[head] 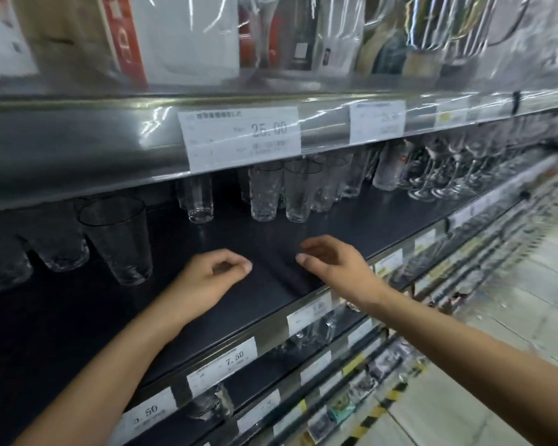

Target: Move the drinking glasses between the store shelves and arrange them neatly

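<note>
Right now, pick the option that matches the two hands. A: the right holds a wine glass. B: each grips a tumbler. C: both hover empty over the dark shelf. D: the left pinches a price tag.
C: the left hand and the right hand hold nothing, fingers loosely curled above the dark shelf, with the tumblers standing apart from them, further back.

light: dim over the matte black shelf board (335,226) | glare: white streaks on the clear plastic sheet (512,59) above | blur: motion smear far right | distortion: edges bowed
</note>
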Tool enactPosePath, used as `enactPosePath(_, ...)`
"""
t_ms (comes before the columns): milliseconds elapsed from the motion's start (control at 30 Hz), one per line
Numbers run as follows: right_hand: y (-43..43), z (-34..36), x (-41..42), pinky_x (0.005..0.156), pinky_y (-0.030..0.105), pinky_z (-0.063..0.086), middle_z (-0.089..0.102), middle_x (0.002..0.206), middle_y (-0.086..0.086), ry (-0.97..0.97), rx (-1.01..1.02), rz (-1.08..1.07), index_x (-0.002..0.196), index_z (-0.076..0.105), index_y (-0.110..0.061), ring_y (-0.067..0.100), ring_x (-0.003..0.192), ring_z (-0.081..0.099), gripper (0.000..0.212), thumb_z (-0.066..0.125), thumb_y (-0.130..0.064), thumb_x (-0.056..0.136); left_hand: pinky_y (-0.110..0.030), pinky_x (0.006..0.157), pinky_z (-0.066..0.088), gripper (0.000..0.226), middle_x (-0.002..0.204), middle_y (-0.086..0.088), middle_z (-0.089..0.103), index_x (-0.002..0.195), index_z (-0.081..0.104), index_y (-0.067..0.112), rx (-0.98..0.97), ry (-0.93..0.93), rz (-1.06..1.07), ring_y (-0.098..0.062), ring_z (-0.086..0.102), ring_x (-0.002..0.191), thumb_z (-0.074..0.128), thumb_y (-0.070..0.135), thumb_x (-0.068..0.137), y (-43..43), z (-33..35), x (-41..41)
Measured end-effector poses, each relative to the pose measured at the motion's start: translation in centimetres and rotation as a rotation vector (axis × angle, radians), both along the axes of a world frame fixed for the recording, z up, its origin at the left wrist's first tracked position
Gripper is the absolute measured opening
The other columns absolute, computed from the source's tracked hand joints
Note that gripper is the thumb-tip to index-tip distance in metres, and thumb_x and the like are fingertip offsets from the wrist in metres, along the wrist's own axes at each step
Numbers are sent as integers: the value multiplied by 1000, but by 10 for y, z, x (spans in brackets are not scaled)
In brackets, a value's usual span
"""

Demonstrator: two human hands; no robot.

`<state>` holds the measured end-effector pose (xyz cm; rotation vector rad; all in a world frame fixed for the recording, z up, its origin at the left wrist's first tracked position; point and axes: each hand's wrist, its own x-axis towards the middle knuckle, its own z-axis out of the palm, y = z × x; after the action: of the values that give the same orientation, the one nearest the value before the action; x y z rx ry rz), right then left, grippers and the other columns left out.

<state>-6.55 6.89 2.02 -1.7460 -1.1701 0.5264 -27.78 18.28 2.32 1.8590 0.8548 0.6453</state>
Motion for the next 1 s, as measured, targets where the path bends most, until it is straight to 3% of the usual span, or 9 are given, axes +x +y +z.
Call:
enactPosePath(67,-11,2,11,95,30,54,73,101,-9,10,24,-42,102,67,-32,4,97,68,16,74,-36,87,-4,82,45,8,99,5,75,95,75,20,-28,-34,-3,6,66,90,67,20,92,-5,7,13)
enactPosePath(133,-17,6,22,96,30,53,73,104,-10,21,38,-64,105,67,-31,4,100,67,22,73,-40,87,-25,97,50,8,102,3,75,98,72,25,-80,-85,23,-9,68,102,67,22,92,-7,12,28)
enactPosePath(200,-19,11,36,96,29,53,71,107,-11,20,45,-71,111,67,-28,3,102,66,30,72,-44,86,-38,100,51,14,103,0,74,106,65,26,-123,-146,69,-16,68,104,67,22,92,-7,16,47)
enactPosePath(467,32,12,108,97,29,51,68,115,-8,42,31,-20,127,59,-23,8,107,64,52,72,-50,84,-35,99,51,37,119,-5,65,122,52,20,-72,-258,345,-16,63,107,70,28,91,18,20,131)
enactPosePath(567,59,1,135,97,28,48,65,120,-5,20,-13,40,131,55,-22,13,112,61,58,70,-53,85,-26,91,45,56,128,-2,57,139,44,12,-42,-246,493,-12,56,105,69,26,91,33,12,160)
enactPosePath(700,93,-20,156,97,29,47,61,121,-11,-27,-74,161,135,51,-23,11,116,57,66,66,-62,83,-22,97,37,77,145,-9,47,152,25,11,-57,-264,646,-14,50,121,70,23,91,52,-7,186)
enactPosePath(833,118,-22,160,69,9,41,62,115,-14,-30,-59,249,131,54,-23,5,108,57,54,67,-53,87,-33,113,37,88,152,-8,40,155,19,14,34,-245,695,-19,43,136,73,32,88,75,-27,194)
enactPosePath(900,128,-22,160,61,3,37,62,115,-9,-10,-27,260,131,54,-21,5,105,55,52,70,-46,88,-33,113,38,90,149,-1,42,155,19,15,79,-225,680,-15,44,134,73,39,87,85,-29,198)
enactPosePath(1000,140,-28,154,59,-6,36,58,112,-8,19,35,259,132,53,-16,6,103,55,55,75,-37,86,-32,108,45,80,143,0,51,152,26,12,165,-234,627,-12,53,126,72,30,89,99,-33,203)
